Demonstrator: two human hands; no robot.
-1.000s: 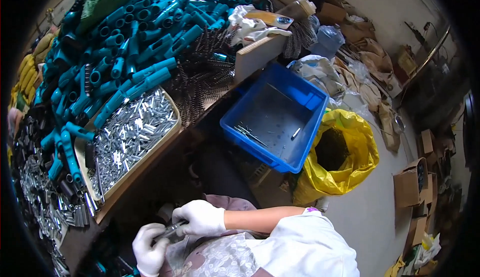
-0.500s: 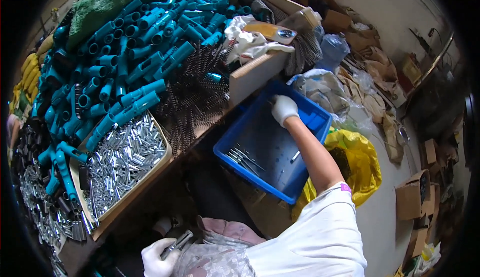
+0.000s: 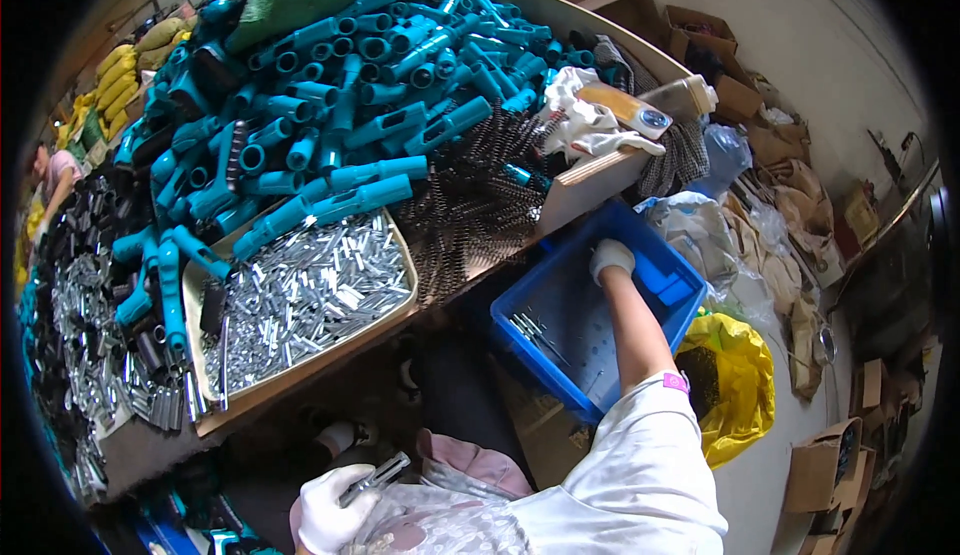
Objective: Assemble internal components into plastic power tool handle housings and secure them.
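My right hand (image 3: 611, 258) reaches, fingers curled, grip unclear, into the nearly empty blue bin (image 3: 672, 290); my left hand (image 3: 330, 508) clasps a metal part (image 3: 375, 479), heaps remaining.

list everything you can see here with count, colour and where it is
tubes: a big heap, teal, across the bench top
springs: a pile, dark, bench right of the tray
tray: one, tan, front of bench, filled with pins
pins: too many to count, silver, in the tray
crate: one, blue, below the bench edge on the right
rods: a few, metal, on the crate floor
rags: a bunch, white, bench right end
bag: one, yellow, floor right of the crate
boxes: several, brown cardboard, floor at right
left hand: white glove, low in the picture, holding a metal part
right hand: white glove, reaching into the crate's far end
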